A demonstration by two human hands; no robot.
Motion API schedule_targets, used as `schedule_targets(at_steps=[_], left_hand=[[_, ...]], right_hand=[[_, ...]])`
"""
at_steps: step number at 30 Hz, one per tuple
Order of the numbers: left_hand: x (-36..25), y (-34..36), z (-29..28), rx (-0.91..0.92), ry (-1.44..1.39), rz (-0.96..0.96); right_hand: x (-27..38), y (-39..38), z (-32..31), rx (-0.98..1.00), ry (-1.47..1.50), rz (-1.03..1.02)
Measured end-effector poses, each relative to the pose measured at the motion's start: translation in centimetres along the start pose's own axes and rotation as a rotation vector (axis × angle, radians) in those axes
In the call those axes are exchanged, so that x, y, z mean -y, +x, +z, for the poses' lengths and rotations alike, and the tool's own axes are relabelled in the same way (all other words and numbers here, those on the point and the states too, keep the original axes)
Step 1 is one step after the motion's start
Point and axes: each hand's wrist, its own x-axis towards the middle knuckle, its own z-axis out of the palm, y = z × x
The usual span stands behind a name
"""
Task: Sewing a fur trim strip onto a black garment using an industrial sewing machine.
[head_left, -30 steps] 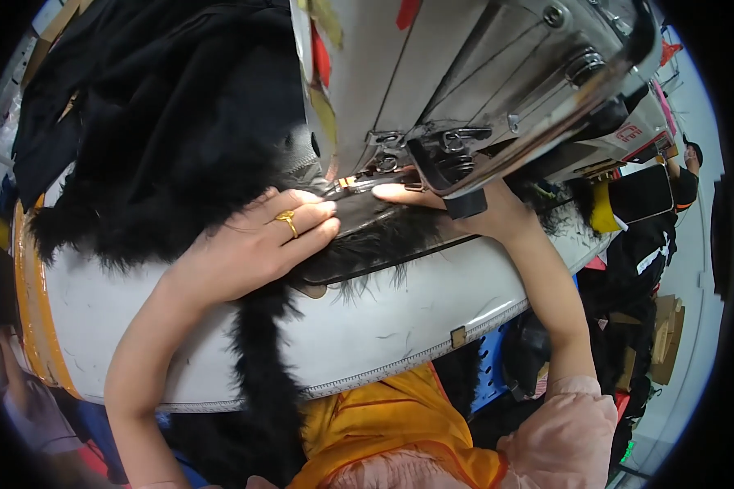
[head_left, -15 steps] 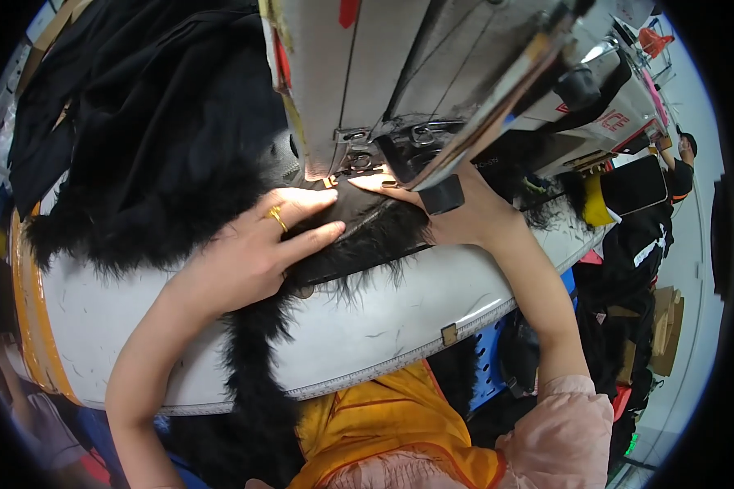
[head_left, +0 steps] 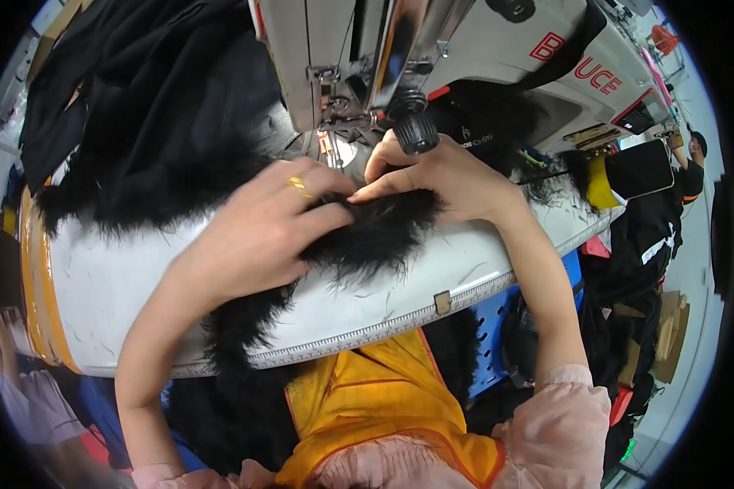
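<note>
Black fluffy trim (head_left: 371, 244) lies on the white bed of a sewing machine (head_left: 289, 49), just in front of its lit needle area. My left hand (head_left: 257, 224), a yellow ring on one finger, rests over the trim's left part with its fingers bent into the fluff. From the other side my right hand (head_left: 469, 187) pinches the trim, its index fingertip close to my left fingers. Fluff hides what exactly lies between the fingertips. A strand of the trim (head_left: 240, 326) hangs over the table's front edge. Black cloth (head_left: 163, 98) with a fluffy border is piled left of the machine.
A measuring tape (head_left: 367, 324) runs along the front edge of the white table (head_left: 106, 285). At the right, a phone (head_left: 640, 169) stands by a yellow object (head_left: 602, 192). A blue crate (head_left: 491, 338) sits below. Another person (head_left: 695, 159) is far right.
Both hands have drawn in on the trim, their fingers more bent and a little away from the needle. My head view has shifted, showing more of the machine's arm.
</note>
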Motion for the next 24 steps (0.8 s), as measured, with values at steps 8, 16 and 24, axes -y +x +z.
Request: schedule_targets(at_steps=[8,16,24], left_hand=[[-0.4,-0.6,0.7,0.042,-0.169,-0.249],[2.0,-2.1,0.3,-0.017,0.122,0.006],[4.8,-2.1,-0.3,0.069,0.220,-0.041]], right_hand=[[0.1,0.2,0.2,0.044,-0.008,-0.009],[-0.2,0.0,0.9,-0.097,-0.354,0.039],[-1.3,0.6,-0.6,-0.209,-0.554,0.202]])
